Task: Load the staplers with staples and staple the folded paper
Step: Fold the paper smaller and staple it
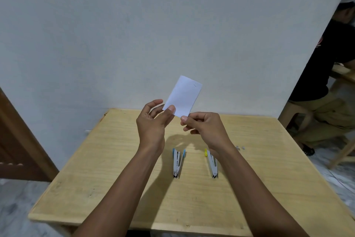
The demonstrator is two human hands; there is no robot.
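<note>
A small folded white paper (pixel 183 95) is held up above the far part of the wooden table (pixel 115 179), and a staple shows near its upper right corner. My left hand (pixel 153 119) pinches its lower left corner between thumb and fingers. My right hand (pixel 203 124) pinches the bottom edge. On the table below lie two metal staplers side by side: one with blue ends (pixel 177 163) and one with a yellow end (pixel 211 163), partly hidden by my right forearm.
A few loose staple pieces (pixel 240 148) lie on the table to the right of the staplers. A white wall stands behind the table. A seated person (pixel 326 83) in dark clothes is at the far right, and a brown door (pixel 17 140) at the left.
</note>
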